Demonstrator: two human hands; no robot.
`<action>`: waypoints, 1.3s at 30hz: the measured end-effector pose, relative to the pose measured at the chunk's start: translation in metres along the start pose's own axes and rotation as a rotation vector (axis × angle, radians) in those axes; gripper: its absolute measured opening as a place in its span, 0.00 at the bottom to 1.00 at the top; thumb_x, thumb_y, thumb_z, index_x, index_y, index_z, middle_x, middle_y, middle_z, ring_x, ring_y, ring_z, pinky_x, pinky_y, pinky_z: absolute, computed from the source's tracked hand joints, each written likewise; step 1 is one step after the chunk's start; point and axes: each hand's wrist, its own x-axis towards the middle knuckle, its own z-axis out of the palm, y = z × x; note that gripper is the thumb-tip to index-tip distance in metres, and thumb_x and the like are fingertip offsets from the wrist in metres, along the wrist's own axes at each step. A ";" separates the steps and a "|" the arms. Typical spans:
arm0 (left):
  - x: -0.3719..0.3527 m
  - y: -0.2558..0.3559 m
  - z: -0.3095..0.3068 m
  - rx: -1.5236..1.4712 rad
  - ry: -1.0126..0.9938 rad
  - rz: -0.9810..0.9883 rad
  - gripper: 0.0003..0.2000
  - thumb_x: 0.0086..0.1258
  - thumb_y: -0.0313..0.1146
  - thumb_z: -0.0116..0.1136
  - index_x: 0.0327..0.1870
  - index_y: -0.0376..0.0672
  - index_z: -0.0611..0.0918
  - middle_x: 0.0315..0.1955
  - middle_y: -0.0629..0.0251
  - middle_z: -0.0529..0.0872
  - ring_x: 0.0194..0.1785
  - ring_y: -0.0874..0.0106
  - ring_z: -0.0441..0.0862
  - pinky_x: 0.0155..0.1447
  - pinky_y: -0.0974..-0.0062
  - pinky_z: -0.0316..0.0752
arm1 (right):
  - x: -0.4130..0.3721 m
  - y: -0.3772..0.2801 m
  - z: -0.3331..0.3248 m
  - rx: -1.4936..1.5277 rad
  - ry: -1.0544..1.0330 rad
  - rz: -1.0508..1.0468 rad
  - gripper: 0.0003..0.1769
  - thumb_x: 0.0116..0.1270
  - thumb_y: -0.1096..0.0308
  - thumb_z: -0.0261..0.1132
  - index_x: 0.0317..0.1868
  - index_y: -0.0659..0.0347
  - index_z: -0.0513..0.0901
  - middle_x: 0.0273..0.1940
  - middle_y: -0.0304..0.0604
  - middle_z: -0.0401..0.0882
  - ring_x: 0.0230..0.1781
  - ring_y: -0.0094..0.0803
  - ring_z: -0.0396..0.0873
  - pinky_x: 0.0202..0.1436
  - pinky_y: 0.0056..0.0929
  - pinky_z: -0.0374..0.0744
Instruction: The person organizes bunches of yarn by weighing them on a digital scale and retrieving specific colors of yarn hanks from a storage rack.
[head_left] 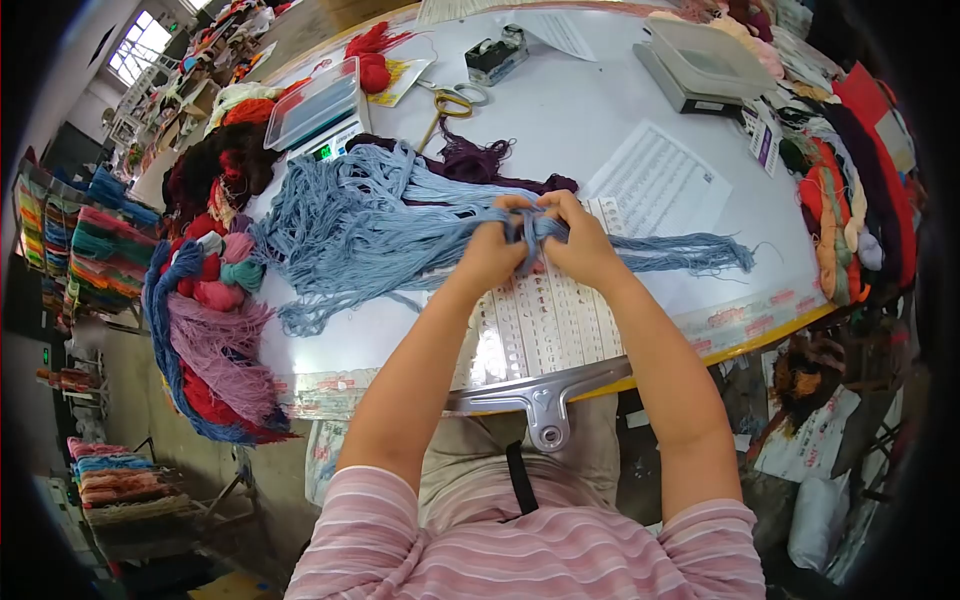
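A large hank of light blue yarn point(350, 230) spreads over the white table, its loose mass to the left and a thinner tail running out to the right. My left hand point(492, 248) is closed on the gathered yarn near the table's front. Close beside it, my right hand point(578, 240) grips the same hank, where a strand wraps across the bundle between the two hands. Dark purple yarn point(475, 160) lies just behind the blue. Under my hands is a flat white board with rows of small marks point(540, 330).
Scissors with yellow handles point(452, 103) lie behind the yarn. A digital scale point(335, 148) carries a clear plastic tray point(315, 105) at the left. Printed sheets point(655, 180) and a lidded box point(700, 65) sit right. A metal clamp-like bracket point(545, 400) is at the front edge.
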 end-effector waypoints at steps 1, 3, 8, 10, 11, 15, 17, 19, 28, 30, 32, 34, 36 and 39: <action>0.001 -0.002 0.002 -0.002 0.003 0.002 0.22 0.58 0.17 0.51 0.55 0.41 0.65 0.38 0.58 0.82 0.26 0.74 0.81 0.25 0.78 0.74 | 0.000 0.001 0.001 0.035 0.030 -0.045 0.19 0.52 0.76 0.59 0.47 0.59 0.73 0.36 0.47 0.79 0.41 0.45 0.79 0.45 0.37 0.75; 0.003 -0.005 0.006 0.329 0.119 0.005 0.27 0.54 0.19 0.53 0.59 0.43 0.66 0.31 0.63 0.80 0.21 0.77 0.76 0.23 0.78 0.70 | 0.008 0.032 0.010 -0.061 0.048 -0.119 0.18 0.52 0.75 0.59 0.46 0.59 0.75 0.38 0.47 0.79 0.42 0.45 0.78 0.45 0.38 0.75; 0.000 -0.005 0.007 0.078 0.076 0.071 0.28 0.52 0.22 0.56 0.59 0.46 0.70 0.31 0.68 0.76 0.25 0.81 0.71 0.27 0.82 0.67 | 0.004 0.029 0.022 -0.398 0.055 -0.066 0.13 0.52 0.72 0.64 0.40 0.57 0.81 0.40 0.48 0.79 0.44 0.46 0.78 0.45 0.38 0.74; -0.003 0.003 -0.001 -0.028 0.073 0.121 0.27 0.52 0.22 0.58 0.58 0.45 0.72 0.30 0.73 0.74 0.28 0.83 0.71 0.29 0.84 0.67 | 0.008 0.030 0.024 -0.404 0.070 -0.022 0.12 0.50 0.69 0.68 0.38 0.56 0.82 0.37 0.48 0.80 0.42 0.45 0.78 0.44 0.38 0.75; -0.013 0.011 -0.015 -0.037 0.094 0.039 0.26 0.54 0.23 0.60 0.58 0.45 0.73 0.27 0.76 0.70 0.27 0.84 0.69 0.29 0.86 0.65 | 0.010 0.030 0.021 -0.404 0.068 -0.020 0.12 0.50 0.69 0.68 0.38 0.56 0.82 0.37 0.48 0.80 0.42 0.45 0.78 0.44 0.38 0.75; -0.049 0.030 -0.079 -0.201 0.235 0.011 0.21 0.59 0.27 0.63 0.55 0.43 0.75 0.20 0.79 0.66 0.19 0.86 0.60 0.21 0.86 0.54 | 0.010 0.023 0.012 -0.267 0.065 0.173 0.10 0.49 0.67 0.69 0.31 0.60 0.78 0.31 0.50 0.80 0.35 0.46 0.79 0.38 0.40 0.75; -0.073 0.030 -0.118 -0.361 0.456 -0.044 0.15 0.61 0.31 0.61 0.50 0.42 0.78 0.19 0.79 0.66 0.16 0.86 0.56 0.19 0.85 0.49 | 0.012 0.031 0.013 -0.269 0.090 0.175 0.09 0.51 0.68 0.67 0.30 0.61 0.77 0.29 0.49 0.79 0.32 0.43 0.79 0.36 0.37 0.75; -0.093 0.027 -0.145 -0.425 0.655 -0.110 0.11 0.63 0.33 0.59 0.45 0.44 0.79 0.18 0.78 0.66 0.15 0.86 0.54 0.19 0.85 0.47 | 0.012 0.038 0.014 -0.182 0.123 0.189 0.08 0.51 0.69 0.66 0.30 0.62 0.77 0.28 0.47 0.79 0.30 0.40 0.78 0.35 0.34 0.74; -0.113 -0.052 -0.185 0.288 0.743 -0.329 0.07 0.70 0.36 0.52 0.39 0.44 0.81 0.17 0.75 0.71 0.14 0.82 0.62 0.16 0.81 0.55 | 0.024 0.056 0.011 0.373 0.023 0.195 0.03 0.65 0.75 0.55 0.39 0.60 0.73 0.27 0.31 0.73 0.25 0.15 0.67 0.30 0.17 0.67; -0.110 -0.063 -0.194 0.419 0.752 -0.302 0.09 0.70 0.36 0.52 0.38 0.43 0.82 0.17 0.74 0.72 0.15 0.81 0.65 0.16 0.80 0.58 | 0.025 0.056 0.012 0.323 0.042 0.205 0.03 0.65 0.73 0.56 0.39 0.60 0.73 0.28 0.32 0.73 0.24 0.16 0.66 0.29 0.17 0.67; -0.107 -0.076 -0.205 0.710 0.749 -0.176 0.09 0.69 0.36 0.53 0.38 0.42 0.83 0.17 0.71 0.75 0.16 0.78 0.68 0.17 0.78 0.61 | 0.022 0.036 0.004 0.423 0.035 0.301 0.03 0.65 0.73 0.57 0.39 0.59 0.73 0.27 0.32 0.73 0.24 0.16 0.66 0.27 0.17 0.67; -0.106 -0.074 -0.207 0.756 0.727 -0.206 0.10 0.69 0.37 0.54 0.38 0.42 0.84 0.18 0.68 0.77 0.18 0.76 0.71 0.20 0.77 0.64 | 0.022 0.029 0.001 0.521 0.025 0.403 0.03 0.65 0.73 0.57 0.38 0.58 0.73 0.27 0.32 0.72 0.23 0.16 0.67 0.26 0.17 0.66; -0.108 -0.064 -0.205 0.807 0.701 -0.240 0.11 0.68 0.38 0.54 0.38 0.41 0.84 0.19 0.66 0.79 0.20 0.73 0.74 0.23 0.76 0.68 | 0.025 0.033 -0.002 0.642 -0.011 0.427 0.02 0.65 0.72 0.58 0.38 0.57 0.74 0.26 0.32 0.72 0.23 0.16 0.67 0.24 0.17 0.65; -0.108 -0.048 -0.207 0.559 0.756 -0.360 0.11 0.69 0.38 0.54 0.37 0.42 0.84 0.16 0.66 0.76 0.17 0.73 0.72 0.16 0.77 0.64 | 0.028 0.048 0.004 0.432 -0.067 0.340 0.04 0.62 0.69 0.59 0.37 0.58 0.75 0.28 0.34 0.77 0.26 0.19 0.72 0.28 0.19 0.70</action>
